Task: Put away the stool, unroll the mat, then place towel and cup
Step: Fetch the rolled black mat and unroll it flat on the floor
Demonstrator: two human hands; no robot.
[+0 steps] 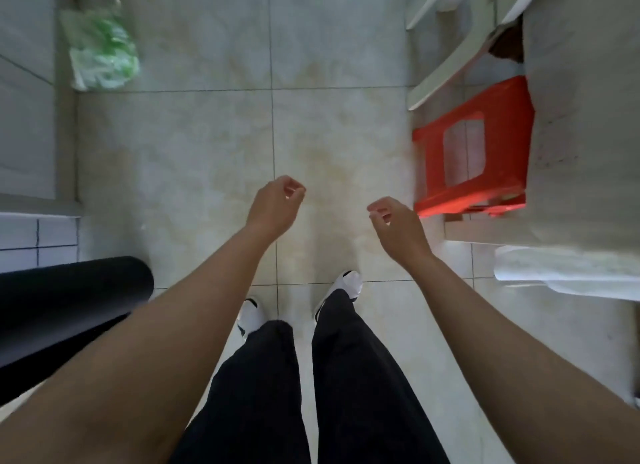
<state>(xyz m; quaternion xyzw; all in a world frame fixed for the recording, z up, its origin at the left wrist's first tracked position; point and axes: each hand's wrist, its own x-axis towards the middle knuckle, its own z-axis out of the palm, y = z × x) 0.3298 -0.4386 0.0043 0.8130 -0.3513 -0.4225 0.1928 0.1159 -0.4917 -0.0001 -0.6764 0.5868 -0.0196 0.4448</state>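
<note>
A red plastic stool stands at the right, partly tucked under a grey table. A rolled black mat lies at the lower left, partly hidden by my left forearm. My left hand hangs over the tiled floor with fingers loosely curled and nothing in it. My right hand hovers just left of the stool, apart from it, fingers loosely curled and empty. A white towel lies on the table's near edge at the right. No cup is in view.
A green and white plastic bag lies on the floor at the far left corner. White chair legs stand behind the stool. A cabinet lines the left side. My feet in white shoes stand on the beige tiled floor.
</note>
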